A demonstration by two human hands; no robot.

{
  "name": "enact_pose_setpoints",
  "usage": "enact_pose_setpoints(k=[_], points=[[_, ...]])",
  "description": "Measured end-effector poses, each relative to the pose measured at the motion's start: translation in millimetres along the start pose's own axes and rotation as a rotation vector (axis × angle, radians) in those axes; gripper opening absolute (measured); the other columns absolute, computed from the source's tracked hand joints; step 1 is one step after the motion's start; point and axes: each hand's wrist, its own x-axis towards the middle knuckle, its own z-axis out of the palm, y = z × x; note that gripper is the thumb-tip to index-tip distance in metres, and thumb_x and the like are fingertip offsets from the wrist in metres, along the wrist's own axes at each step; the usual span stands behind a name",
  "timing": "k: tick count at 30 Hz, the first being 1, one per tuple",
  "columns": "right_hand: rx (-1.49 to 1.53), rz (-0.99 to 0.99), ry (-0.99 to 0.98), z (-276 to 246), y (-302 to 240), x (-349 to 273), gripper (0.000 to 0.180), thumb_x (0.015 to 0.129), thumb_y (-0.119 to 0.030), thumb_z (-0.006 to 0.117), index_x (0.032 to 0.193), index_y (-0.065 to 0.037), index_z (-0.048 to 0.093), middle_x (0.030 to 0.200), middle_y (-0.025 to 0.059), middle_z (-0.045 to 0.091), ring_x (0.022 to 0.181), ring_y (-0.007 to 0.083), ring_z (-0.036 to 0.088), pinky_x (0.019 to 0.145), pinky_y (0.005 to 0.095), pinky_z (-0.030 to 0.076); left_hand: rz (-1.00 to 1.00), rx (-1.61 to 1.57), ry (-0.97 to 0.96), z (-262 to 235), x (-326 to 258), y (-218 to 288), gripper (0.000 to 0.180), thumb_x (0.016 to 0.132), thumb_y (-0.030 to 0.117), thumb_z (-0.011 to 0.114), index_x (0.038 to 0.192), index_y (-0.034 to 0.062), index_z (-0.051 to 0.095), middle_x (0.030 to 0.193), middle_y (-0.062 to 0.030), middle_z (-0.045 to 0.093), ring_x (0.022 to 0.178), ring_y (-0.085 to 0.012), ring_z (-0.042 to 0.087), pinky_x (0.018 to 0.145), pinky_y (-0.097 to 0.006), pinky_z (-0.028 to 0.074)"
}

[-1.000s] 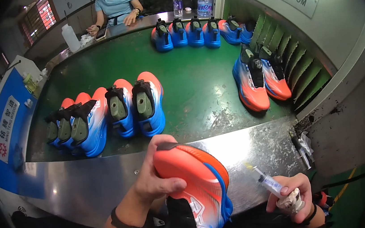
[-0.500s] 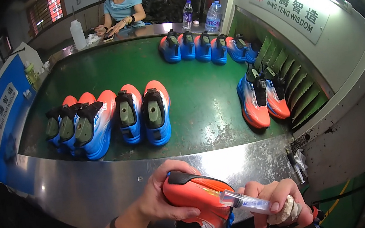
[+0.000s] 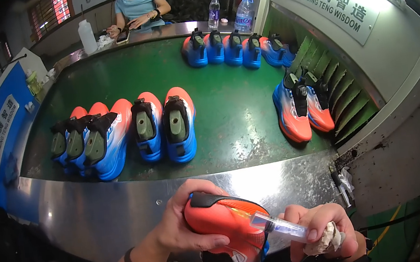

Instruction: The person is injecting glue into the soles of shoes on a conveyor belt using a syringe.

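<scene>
In the head view, the shoe [image 3: 220, 218] is in the left hand [image 3: 175, 230], above the near edge of the steel worktop [image 3: 99, 203]. Its toe points up the picture, away from the person and slightly left; its long axis slants down toward the lower right. It is rolled so that the orange sole edge, black at the toe, faces up and right, with the ankle opening low. The left hand wraps the toe, thumb across the upper; the fingers behind are mostly hidden. The right hand [image 3: 328, 216] closes around a clear syringe [image 3: 286, 230] and a crumpled off-white wad [image 3: 326, 241]. The syringe points up and left, its yellowish tip at the sole edge; whether it touches is hard to tell. A dark plunger end shows in the barrel, but any contents cannot be made out. The shoe's heel is lost in dark clothing near the lower border.

On the green belt [image 3: 228, 108], five shoes [image 3: 111, 152] stand toes away, olive-green lasts [image 3: 177, 124] inside the openings. A pair [image 3: 291, 116] at right points toward the person. In the far row [image 3: 233, 50], the last shoe is partly covered. Beyond stand a white squeeze bottle [image 3: 87, 37], contents unclear, and two clear bottles [image 3: 243, 16]. A co-worker [image 3: 139, 7] is cut off at the top.
</scene>
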Motion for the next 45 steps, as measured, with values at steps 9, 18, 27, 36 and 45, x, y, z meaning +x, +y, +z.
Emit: enact_pose_setpoints(k=[9,18,27,36,45], points=[[0.047,0.014,0.063,-15.0,8.5,-29.1,0.051,0.079,-0.051,0.067,0.104,-0.007,0.063,0.086,0.0163,0.067,0.087,0.0219,0.050,0.082,0.0396,0.031,-0.114,-0.130,0.211,7.7,5.6,0.8,0.079,0.054,0.021,0.088,0.114,0.0034,0.041,0.102,-0.0178,0.059,0.093,-0.0255,0.063,0.081,-0.038,0.054],[0.101,0.116,0.104,-24.9,27.1,-61.1,0.052,0.079,-0.046,0.069,0.109,-0.005,0.061,0.090,0.0201,0.064,0.090,0.0228,0.050,0.084,0.0385,0.033,-0.154,-0.109,0.323,-4.7,9.5,-16.8,0.081,0.057,0.032,0.086,0.117,0.0071,0.037,0.106,-0.0142,0.055,0.095,-0.0262,0.060,0.082,-0.039,0.053],[0.108,0.143,0.052,-33.1,56.0,-95.5,0.052,0.078,-0.042,0.072,0.109,-0.001,0.062,0.093,0.0164,0.067,0.087,0.0208,0.050,0.075,0.0298,0.037,-0.261,0.027,0.345,-34.1,7.6,-30.5,0.078,0.070,0.035,0.074,0.129,-0.0005,0.038,0.115,-0.0148,0.055,0.103,-0.0249,0.058,0.089,-0.038,0.049],[0.097,0.139,0.086,-42.8,72.1,-126.8,0.051,0.078,-0.041,0.072,0.109,-0.001,0.062,0.096,0.0135,0.067,0.084,0.0198,0.050,0.073,0.0298,0.036,-0.253,-0.073,0.495,-56.0,-12.7,-36.6,0.059,0.078,0.012,0.066,0.128,-0.0033,0.039,0.119,-0.0186,0.054,0.106,-0.0293,0.056,0.091,-0.041,0.047],[0.053,0.075,0.124,-45.8,88.9,-132.1,0.051,0.074,-0.034,0.077,0.110,-0.001,0.062,0.098,0.0077,0.068,0.082,0.0160,0.047,0.072,0.0272,0.035,-0.541,0.157,0.561,-96.5,-86.7,-6.2,0.060,0.082,0.022,0.062,0.131,-0.0021,0.038,0.122,-0.0188,0.053,0.108,-0.0302,0.057,0.092,-0.041,0.048]])
